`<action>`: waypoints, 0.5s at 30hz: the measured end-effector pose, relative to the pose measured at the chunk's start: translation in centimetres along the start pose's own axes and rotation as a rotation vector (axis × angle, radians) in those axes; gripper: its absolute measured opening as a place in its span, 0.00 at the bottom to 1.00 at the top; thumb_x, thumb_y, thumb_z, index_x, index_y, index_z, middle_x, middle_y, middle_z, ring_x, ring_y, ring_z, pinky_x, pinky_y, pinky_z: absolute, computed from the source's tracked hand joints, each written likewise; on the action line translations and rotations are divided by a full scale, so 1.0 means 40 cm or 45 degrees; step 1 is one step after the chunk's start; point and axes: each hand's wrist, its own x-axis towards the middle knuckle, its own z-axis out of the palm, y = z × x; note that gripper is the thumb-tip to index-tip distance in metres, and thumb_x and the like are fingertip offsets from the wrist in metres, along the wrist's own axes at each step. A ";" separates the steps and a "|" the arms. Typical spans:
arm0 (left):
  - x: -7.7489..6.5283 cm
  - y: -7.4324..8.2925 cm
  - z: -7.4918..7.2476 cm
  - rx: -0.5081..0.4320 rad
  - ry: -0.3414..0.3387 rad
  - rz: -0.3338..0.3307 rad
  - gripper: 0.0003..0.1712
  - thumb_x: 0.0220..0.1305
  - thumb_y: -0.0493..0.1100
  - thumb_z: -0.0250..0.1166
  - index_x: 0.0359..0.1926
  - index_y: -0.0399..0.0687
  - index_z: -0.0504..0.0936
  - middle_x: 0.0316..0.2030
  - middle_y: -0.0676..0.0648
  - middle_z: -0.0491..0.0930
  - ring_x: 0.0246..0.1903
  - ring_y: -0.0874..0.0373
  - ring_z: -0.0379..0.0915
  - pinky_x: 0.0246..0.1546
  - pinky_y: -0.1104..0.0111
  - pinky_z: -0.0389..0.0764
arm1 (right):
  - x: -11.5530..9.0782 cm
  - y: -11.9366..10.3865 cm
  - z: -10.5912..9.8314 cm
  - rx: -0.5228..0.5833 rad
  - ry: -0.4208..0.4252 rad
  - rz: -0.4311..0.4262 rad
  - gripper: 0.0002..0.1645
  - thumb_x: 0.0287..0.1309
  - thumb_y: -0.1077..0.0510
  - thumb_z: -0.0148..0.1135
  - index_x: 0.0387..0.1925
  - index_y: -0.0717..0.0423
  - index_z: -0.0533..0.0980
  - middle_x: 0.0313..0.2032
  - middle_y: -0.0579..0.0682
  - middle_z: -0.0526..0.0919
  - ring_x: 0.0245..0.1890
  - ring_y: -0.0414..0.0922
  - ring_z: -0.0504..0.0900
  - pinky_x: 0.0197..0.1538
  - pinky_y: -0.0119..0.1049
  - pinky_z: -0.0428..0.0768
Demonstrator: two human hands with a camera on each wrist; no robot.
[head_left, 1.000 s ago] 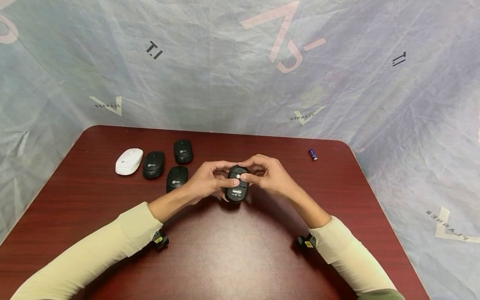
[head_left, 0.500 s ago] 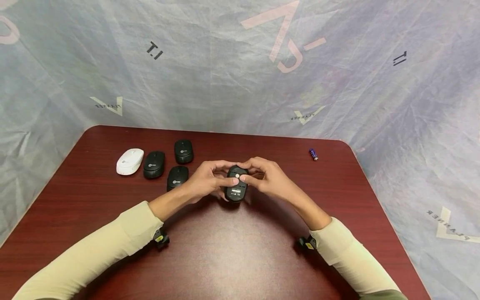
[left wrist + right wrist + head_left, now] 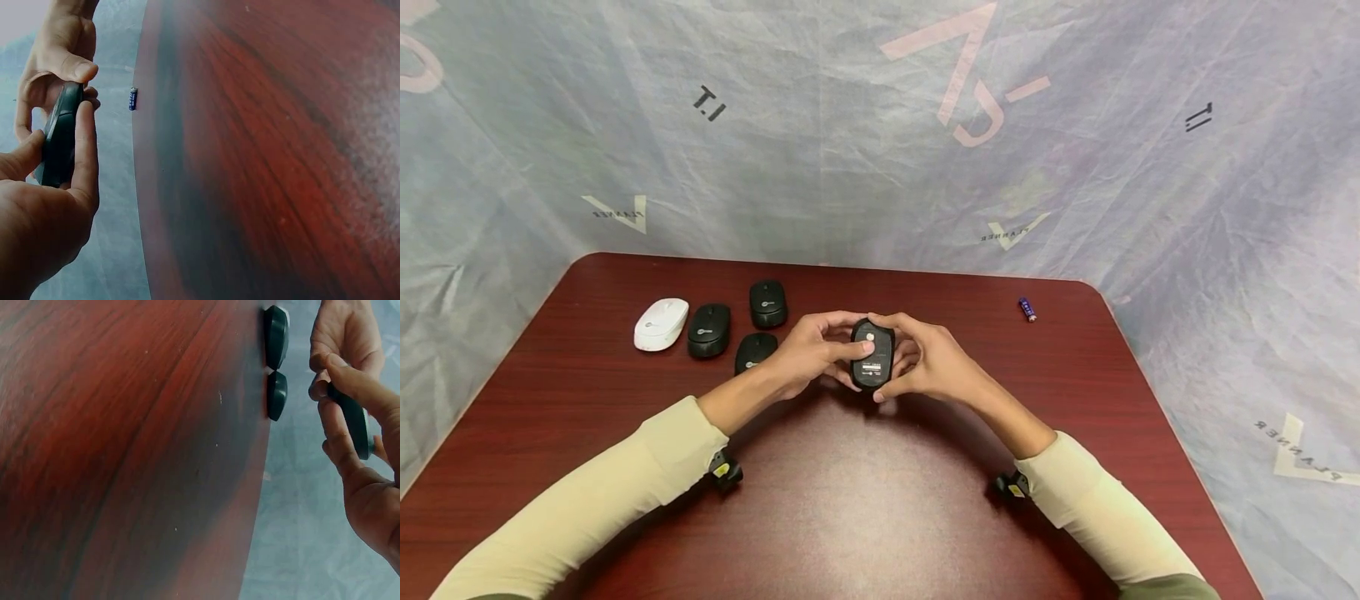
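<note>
A black computer mouse (image 3: 874,372) is held up over the table, its underside with a pale label facing the head camera. My left hand (image 3: 807,353) grips its left side, the thumb lying across the underside and the fingers behind. From the right, my right hand (image 3: 934,363) spans the mouse, index finger at the far end and thumb at the near end. In the left wrist view the mouse (image 3: 61,134) appears edge-on between both hands. The right wrist view also has the mouse (image 3: 355,422) edge-on, within the fingers of both hands.
Left on the reddish-brown table (image 3: 865,500) stand a white mouse (image 3: 661,324) and several black mice, including one (image 3: 709,331) beside the white one and another (image 3: 768,303) farther back. A blue battery (image 3: 1027,309) lies at the far right. Grey printed sheeting (image 3: 820,125) hangs behind.
My right thumb has moved from the middle of the mouse's underside to its near end. The mouse has risen slightly in view. The other mice and the battery have stayed put.
</note>
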 end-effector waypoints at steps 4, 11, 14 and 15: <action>-0.001 -0.006 -0.001 0.050 0.001 0.002 0.27 0.68 0.37 0.71 0.66 0.48 0.78 0.53 0.37 0.82 0.35 0.47 0.88 0.35 0.51 0.94 | 0.003 -0.002 -0.006 -0.044 -0.051 0.013 0.58 0.39 0.58 0.89 0.73 0.39 0.69 0.43 0.51 0.86 0.34 0.46 0.90 0.42 0.41 0.93; -0.006 -0.021 -0.008 0.257 -0.011 0.029 0.29 0.65 0.37 0.73 0.66 0.50 0.78 0.52 0.38 0.82 0.42 0.51 0.88 0.42 0.55 0.94 | 0.002 0.006 -0.006 0.073 -0.077 0.154 0.30 0.71 0.52 0.67 0.71 0.44 0.70 0.55 0.55 0.85 0.49 0.50 0.89 0.46 0.47 0.93; -0.008 -0.024 -0.008 0.291 -0.025 0.048 0.28 0.66 0.37 0.72 0.67 0.48 0.78 0.54 0.37 0.81 0.47 0.51 0.87 0.45 0.55 0.93 | 0.001 0.012 0.000 0.133 -0.045 0.224 0.23 0.76 0.54 0.60 0.67 0.53 0.74 0.57 0.59 0.84 0.49 0.53 0.90 0.46 0.49 0.93; -0.009 -0.025 -0.008 0.295 -0.029 0.050 0.28 0.68 0.38 0.72 0.67 0.48 0.78 0.55 0.37 0.81 0.49 0.51 0.87 0.46 0.55 0.93 | 0.001 0.013 0.000 0.130 -0.037 0.235 0.21 0.76 0.56 0.60 0.66 0.55 0.75 0.56 0.60 0.84 0.48 0.53 0.90 0.46 0.49 0.93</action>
